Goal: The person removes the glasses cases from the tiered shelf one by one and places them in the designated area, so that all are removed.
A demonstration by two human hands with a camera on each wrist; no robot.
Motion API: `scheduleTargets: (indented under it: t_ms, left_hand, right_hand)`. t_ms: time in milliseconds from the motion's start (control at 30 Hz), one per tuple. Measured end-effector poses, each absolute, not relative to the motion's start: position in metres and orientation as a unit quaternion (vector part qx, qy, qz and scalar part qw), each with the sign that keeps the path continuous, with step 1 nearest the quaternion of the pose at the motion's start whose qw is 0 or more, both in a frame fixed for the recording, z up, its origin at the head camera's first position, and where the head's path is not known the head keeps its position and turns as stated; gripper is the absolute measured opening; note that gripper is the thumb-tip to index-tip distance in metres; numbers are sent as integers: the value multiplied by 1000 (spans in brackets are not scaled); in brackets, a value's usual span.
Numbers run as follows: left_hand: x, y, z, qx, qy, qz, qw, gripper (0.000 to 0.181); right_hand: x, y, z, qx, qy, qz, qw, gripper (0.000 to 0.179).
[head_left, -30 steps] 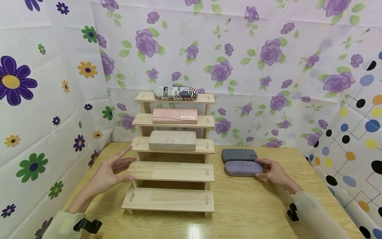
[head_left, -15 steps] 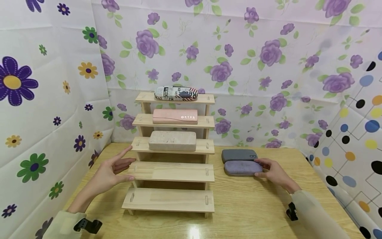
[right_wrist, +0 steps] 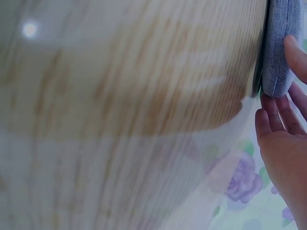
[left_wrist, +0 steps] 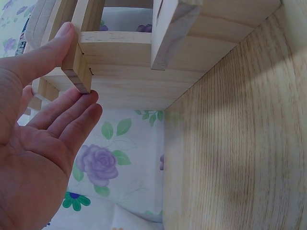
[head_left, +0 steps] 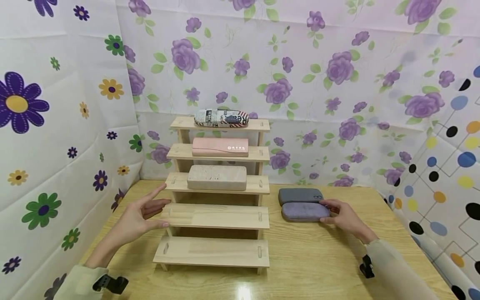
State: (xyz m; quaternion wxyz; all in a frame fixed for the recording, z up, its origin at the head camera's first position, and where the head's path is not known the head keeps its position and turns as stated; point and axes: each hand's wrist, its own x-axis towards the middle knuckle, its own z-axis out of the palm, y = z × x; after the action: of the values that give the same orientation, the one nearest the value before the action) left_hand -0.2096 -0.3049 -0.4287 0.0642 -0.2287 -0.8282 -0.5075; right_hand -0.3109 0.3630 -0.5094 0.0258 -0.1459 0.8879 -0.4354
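Note:
A stepped wooden display stand (head_left: 225, 252) stands on the table. My left hand (head_left: 136, 216) holds the left end of its fourth step down, thumb at the front edge and fingers behind; the left wrist view shows the thumb (left_wrist: 64, 32) against the board. At the right, my right hand (head_left: 346, 218) grips the right end of a purple-grey fabric glasses case (head_left: 303, 212), thumb in front and fingers behind. That case lies right in front of a dark grey glasses case (head_left: 298, 196). In the right wrist view the fabric case (right_wrist: 280, 52) shows end-on between thumb and fingers.
On the stand's top three steps sit a newsprint-patterned case (head_left: 221, 118), a pink case (head_left: 219, 146) and a cream case (head_left: 216, 178). The two lowest steps are bare. Floral cloth (head_left: 240, 50) hangs behind the table (head_left: 311, 266), with patterned cloths at both sides.
The head view has shifted very slightly. Both hands and all the cases keep the same places.

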Motion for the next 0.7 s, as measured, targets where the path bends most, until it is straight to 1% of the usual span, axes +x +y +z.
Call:
scheduleTargets:
  t_ms: [267,567,700]
  left_hand:
    - [-210,-305,-430,-225,-828,-509,63,106]
    - [-210,-305,-430,-228,-828,-509,65,106]
    - [-209,-304,-429,-228,-829,-507,66,106]
  right_hand:
    - [-304,363,-503,-153,888,-433,21,69]
    - [-297,364,-485,-194,896,-400,-23,69]
    - [-290,356,-474,-208,896,-391,-28,68]
